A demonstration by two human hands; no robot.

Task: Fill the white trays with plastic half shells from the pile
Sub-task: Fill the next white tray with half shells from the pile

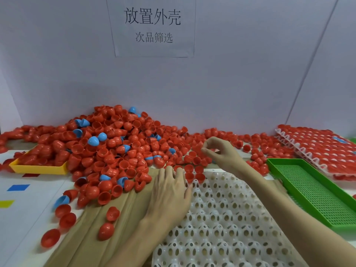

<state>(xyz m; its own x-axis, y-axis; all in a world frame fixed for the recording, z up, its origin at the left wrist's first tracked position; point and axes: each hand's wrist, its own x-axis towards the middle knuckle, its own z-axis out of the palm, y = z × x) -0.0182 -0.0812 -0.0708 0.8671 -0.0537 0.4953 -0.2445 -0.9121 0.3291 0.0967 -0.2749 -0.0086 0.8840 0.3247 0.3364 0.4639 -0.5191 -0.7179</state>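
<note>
A big pile of red half shells (115, 147), with a few blue ones mixed in, lies against the back wall. In front of me sits a white tray (231, 218) with rows of holed cups. Several red shells (194, 177) sit in the cups at its far left corner; the other cups in view hold none. My left hand (171, 191) lies flat, fingers straight, on that far left corner of the tray. My right hand (221, 153) hovers over scattered shells beyond the tray, thumb and forefinger curved and apart, with nothing seen between them.
A green perforated tray (308, 189) lies right of the white tray. Behind it is a stack of white trays filled with red shells (317, 147). A yellow tray (38, 167) sits half buried at the left. Loose shells (106, 231) lie on brown cardboard (125, 237).
</note>
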